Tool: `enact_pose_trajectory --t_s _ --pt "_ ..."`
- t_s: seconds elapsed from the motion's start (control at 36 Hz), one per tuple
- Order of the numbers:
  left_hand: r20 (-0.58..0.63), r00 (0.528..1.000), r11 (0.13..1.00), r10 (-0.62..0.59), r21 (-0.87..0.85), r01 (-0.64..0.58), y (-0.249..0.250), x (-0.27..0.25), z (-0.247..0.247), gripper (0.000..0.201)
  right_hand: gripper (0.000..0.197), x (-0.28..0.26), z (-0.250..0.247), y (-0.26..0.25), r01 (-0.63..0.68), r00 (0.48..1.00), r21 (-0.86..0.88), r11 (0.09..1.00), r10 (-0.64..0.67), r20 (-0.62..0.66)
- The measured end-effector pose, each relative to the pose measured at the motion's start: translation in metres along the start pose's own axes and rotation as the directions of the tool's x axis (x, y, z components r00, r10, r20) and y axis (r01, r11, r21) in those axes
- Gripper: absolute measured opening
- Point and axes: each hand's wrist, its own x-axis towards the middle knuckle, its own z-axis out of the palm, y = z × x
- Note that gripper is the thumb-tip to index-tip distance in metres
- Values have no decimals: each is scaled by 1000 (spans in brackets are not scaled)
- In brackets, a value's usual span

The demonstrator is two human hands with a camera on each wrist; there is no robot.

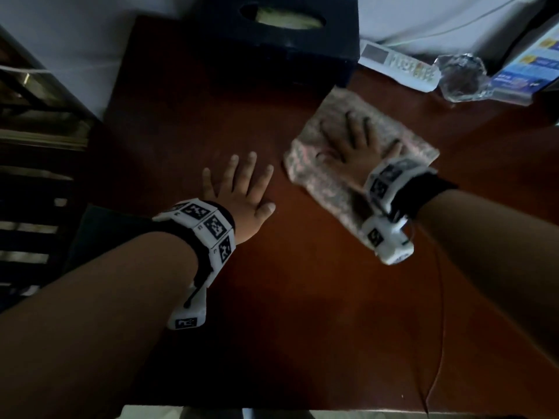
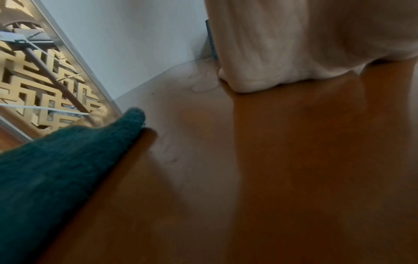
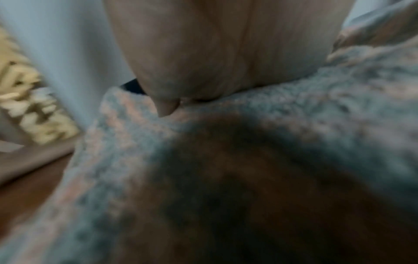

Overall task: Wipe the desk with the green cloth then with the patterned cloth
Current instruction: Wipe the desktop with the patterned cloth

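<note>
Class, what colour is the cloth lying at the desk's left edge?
Dark green cloth; the left wrist view shows it best.

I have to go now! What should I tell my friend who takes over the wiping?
Left hand: flat on the desk, holding nothing.
Right hand: spread flat, pressing the patterned cloth onto the desk's far right part.
Green cloth: lying at the desk's left edge, let go.
Done, it seems: the green wipe.
Left: finish wiping with the patterned cloth.
</note>
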Motion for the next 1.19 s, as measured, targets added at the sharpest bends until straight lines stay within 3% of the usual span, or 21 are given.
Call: enact_pose_trajectory --t_s 0.08,0.22,0.28,0.39,0.47,0.61,0.72,0.86,0.97,1.03,1.08,1.19 --pt "-11 1000 1000 6 5 -6 -1 2 2 64 74 30 -12 36 -66 997 16 998 67 -26" --pt "-6 1000 1000 15 6 -15 -3 3 2 64 69 35 -43 77 -207 978 44 977 206 25" --pt "-2 1000 1000 16 8 -16 -3 2 2 64 67 26 -49 78 -236 972 54 970 235 20" --pt "2 1000 1000 15 13 -15 -2 2 1 64 86 23 -31 58 -323 942 213 922 335 -21" --pt "-1 1000 1000 6 22 -6 -1 3 1 64 93 18 -14 47 -228 962 262 938 258 -87" --pt "-5 1000 1000 0 22 0 1 2 1 64 81 -9 -3 28 -144 988 92 985 149 -44" --pt "2 1000 1000 -4 10 4 1 1 0 63 84 -59 22 -13 35 999 -1 999 -35 8" --pt "12 1000 1000 -9 5 9 1 2 1 62 84 -134 45 -32 303 950 -104 947 -292 110" --pt "7 1000 1000 -10 -4 10 0 2 1 62 80 -131 44 -7 402 912 -100 910 -389 129" --pt "-9 1000 1000 -10 -2 10 0 2 2 63 81 -110 38 4 357 934 -163 920 -353 53" --pt "-23 1000 1000 -1 14 1 -1 2 2 63 93 -82 25 17 218 976 -205 954 -213 46" --pt "5 1000 1000 11 14 -11 -3 2 1 64 86 -31 -2 64 -73 997 -28 997 74 33"
